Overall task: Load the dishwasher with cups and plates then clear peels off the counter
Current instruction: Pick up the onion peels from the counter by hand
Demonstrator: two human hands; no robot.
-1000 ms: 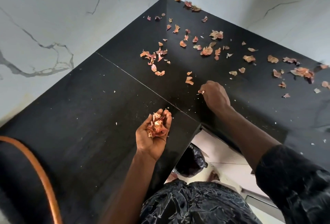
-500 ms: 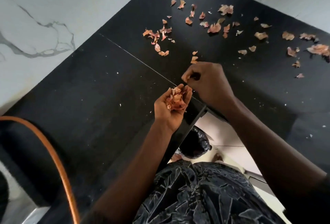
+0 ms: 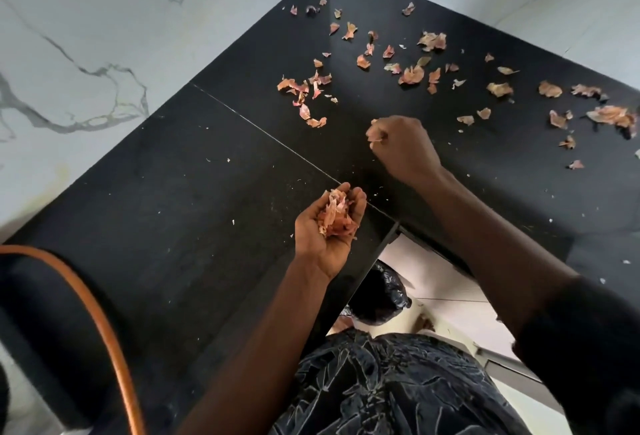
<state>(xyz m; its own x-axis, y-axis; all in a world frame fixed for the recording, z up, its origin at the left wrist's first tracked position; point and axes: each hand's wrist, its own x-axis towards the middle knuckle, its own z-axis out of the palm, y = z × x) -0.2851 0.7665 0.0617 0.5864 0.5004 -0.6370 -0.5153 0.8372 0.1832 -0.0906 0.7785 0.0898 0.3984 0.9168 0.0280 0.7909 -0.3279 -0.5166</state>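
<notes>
Over a black corner surface (image 3: pixel 173 192) with no readable writing, the left hand (image 3: pixel 327 230) is cupped palm-up around a heap of onion peels (image 3: pixel 336 216), the right hand (image 3: pixel 403 148) pinches one small peel (image 3: pixel 374 138), and several dozen loose peels (image 3: pixel 408 74) lie scattered toward the marble walls (image 3: pixel 86 36).

We find no readable text, label, brand, number or sign anywhere in this view. The black counter (image 3: pixel 180 192) is unmarked, the white marble-look wall (image 3: pixel 86 36) carries only grey veins, and the person's dark shirt (image 3: pixel 398 386) shows a leaf-like pattern without any lettering.
</notes>
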